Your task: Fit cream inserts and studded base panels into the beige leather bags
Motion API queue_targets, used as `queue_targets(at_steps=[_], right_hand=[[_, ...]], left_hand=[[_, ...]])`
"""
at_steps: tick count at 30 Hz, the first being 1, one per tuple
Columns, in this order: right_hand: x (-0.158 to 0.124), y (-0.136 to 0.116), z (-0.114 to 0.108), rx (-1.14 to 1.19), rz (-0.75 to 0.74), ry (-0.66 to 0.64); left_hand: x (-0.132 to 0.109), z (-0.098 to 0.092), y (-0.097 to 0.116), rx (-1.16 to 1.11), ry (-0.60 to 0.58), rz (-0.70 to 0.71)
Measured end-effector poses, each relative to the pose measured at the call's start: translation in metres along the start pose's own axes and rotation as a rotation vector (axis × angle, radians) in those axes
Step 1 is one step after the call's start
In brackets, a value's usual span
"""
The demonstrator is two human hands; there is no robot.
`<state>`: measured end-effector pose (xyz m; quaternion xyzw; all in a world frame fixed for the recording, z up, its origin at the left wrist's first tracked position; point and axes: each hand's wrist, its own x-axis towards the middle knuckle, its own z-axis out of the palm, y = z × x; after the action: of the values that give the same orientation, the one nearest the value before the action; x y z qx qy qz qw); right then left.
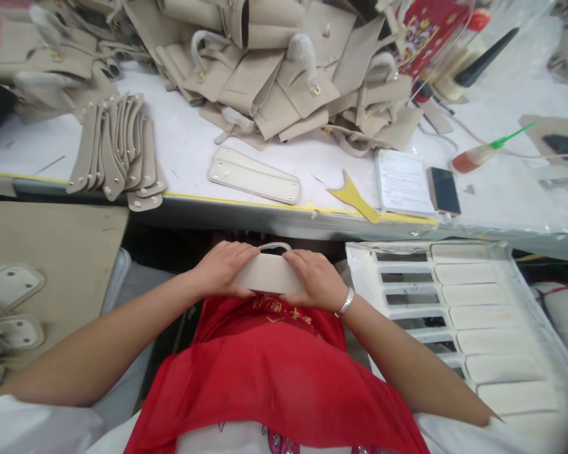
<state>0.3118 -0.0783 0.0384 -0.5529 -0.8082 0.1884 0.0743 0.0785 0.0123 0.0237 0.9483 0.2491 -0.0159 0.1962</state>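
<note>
Between my two hands, in front of the red apron (274,366), is a beige handbag piece (269,273) with a pale curved handle (275,246) on its far side. My left hand (224,268) is closed round its left end, thumb on the near edge. At the right end my right hand (315,277) grips it the same way, a silver bracelet on the wrist. The underside of the piece is hidden from me.
Beige bag parts (274,88) are heaped on the white table (184,157). Curved riveted strips (118,145), pale panels (253,176), a yellow scraper (355,197), a notepad (402,180), a phone (443,190) and a glue bottle (476,157) lie nearer. A slotted white rack (447,302) stands right.
</note>
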Motion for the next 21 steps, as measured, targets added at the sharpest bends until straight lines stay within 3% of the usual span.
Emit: queue_targets(at_steps=[14, 21], right_hand=[[-0.006, -0.0043, 0.0012, -0.049, -0.007, 0.041], [-0.0004, -0.0101, 0.0002, -0.087, 0.121, 0.057]], left_hand=[[-0.0008, 0.0008, 0.0077, 0.089, 0.016, 0.04], [0.0034, 0.0042, 0.01, 0.105, 0.037, -0.006]])
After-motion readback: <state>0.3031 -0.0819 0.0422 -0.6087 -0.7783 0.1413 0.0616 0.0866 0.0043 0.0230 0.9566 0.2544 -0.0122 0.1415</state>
